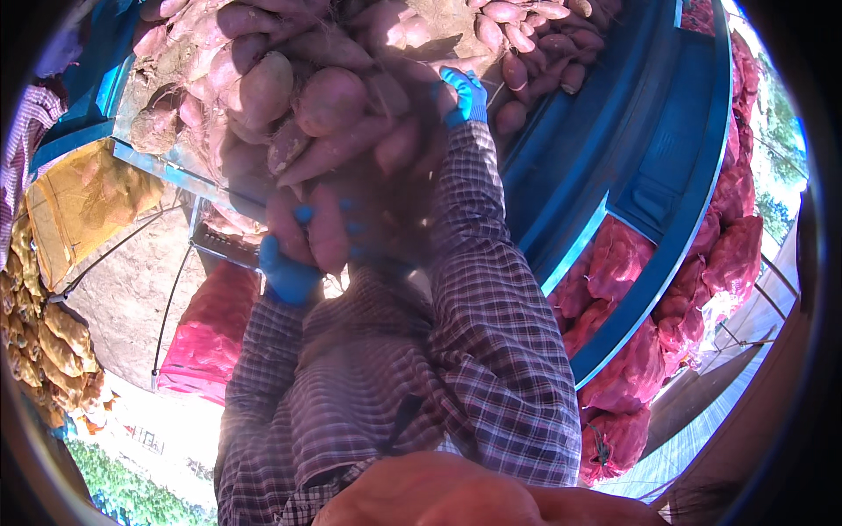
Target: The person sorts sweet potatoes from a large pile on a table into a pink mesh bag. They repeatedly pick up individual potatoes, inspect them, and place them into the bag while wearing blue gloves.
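Both of my hands wear blue gloves. My left hand (289, 273), close to my body, holds two sweet potatoes side by side, a left one (288, 227) and a right one (329, 230); blue fingertips show behind them. Farther out, my right hand (467, 95) curls around a sweet potato (446, 102) that its fingers partly cover. Beyond and between my hands lies a heap of large sweet potatoes (329, 102) with stringy roots and soil on them. Deep shadow hides the heap's near right part.
Smaller sweet potatoes (546, 56) lie against a blue metal side wall (592, 131) on the right. Outside it are filled red mesh sacks (697, 283). At left are a yellow mesh bag (99, 197), a red mesh bag (210, 329) on a frame, and another person's checked sleeve (29, 131).
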Demonstrator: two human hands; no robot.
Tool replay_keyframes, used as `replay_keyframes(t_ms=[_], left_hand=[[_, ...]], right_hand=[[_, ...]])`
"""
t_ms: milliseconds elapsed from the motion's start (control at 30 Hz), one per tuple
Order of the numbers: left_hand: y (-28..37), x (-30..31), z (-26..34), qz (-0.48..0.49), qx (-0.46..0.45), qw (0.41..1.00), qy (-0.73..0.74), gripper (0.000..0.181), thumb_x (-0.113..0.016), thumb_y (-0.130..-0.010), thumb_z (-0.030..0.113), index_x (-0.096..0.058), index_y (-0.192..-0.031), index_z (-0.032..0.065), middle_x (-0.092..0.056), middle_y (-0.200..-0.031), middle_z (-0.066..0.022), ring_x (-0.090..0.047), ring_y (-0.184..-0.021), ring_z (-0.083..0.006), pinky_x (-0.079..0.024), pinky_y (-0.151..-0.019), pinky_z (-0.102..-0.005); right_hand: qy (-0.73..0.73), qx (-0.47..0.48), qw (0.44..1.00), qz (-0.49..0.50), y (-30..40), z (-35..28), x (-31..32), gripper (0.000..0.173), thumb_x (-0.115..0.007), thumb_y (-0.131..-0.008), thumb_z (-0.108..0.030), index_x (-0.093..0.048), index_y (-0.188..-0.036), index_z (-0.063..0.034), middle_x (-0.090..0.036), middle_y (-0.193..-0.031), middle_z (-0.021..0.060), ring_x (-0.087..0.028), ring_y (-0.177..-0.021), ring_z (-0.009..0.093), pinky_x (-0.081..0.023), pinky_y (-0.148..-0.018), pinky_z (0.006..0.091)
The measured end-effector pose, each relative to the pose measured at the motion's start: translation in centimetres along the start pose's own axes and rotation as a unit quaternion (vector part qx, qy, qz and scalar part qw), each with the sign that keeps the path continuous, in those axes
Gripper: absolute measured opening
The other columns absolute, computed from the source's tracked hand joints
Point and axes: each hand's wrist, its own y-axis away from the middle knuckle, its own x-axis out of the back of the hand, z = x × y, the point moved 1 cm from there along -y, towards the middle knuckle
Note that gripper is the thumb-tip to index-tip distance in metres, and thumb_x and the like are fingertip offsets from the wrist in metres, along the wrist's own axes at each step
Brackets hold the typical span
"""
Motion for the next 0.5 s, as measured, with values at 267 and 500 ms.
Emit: replay_keyframes(t_ms=[267, 500], left_hand=[[0.2, -1.6, 1.4, -0.05, 0.016, 0.998, 0.038, 0.07, -0.055, -0.082, 0.067, -0.05, -0.136, 0.0229, -0.024, -0.155, -0.023, -0.036, -0.135, -0.0468, -0.039, -0.103, -0.0624], [4.4, 0.6, 1.7, -0.08, -0.017, 0.996, 0.042, 0.072, -0.053, -0.082, 0.07, -0.048, -0.137, 0.0238, -0.025, -0.154, -0.0211, -0.037, -0.135, -0.0456, -0.037, -0.105, -0.0624]], right_hand=[[-0.006, 0.162, 0.986, -0.034, 2.3, 2.5, 1.5, 0.035, -0.051, -0.097, -0.02, -0.059, -0.126, -0.0022, -0.067, -0.115, 0.0111, -0.063, -0.108, 0.018, -0.048, -0.089, 0.0273], [0.167, 0.101, 0.978, -0.074, 3.9, 0.0, -4.3, 0.045, -0.056, -0.089, -0.029, -0.057, -0.131, -0.0129, -0.055, -0.134, 0.0107, -0.052, -0.125, 0.024, -0.041, -0.103, 0.0341]])
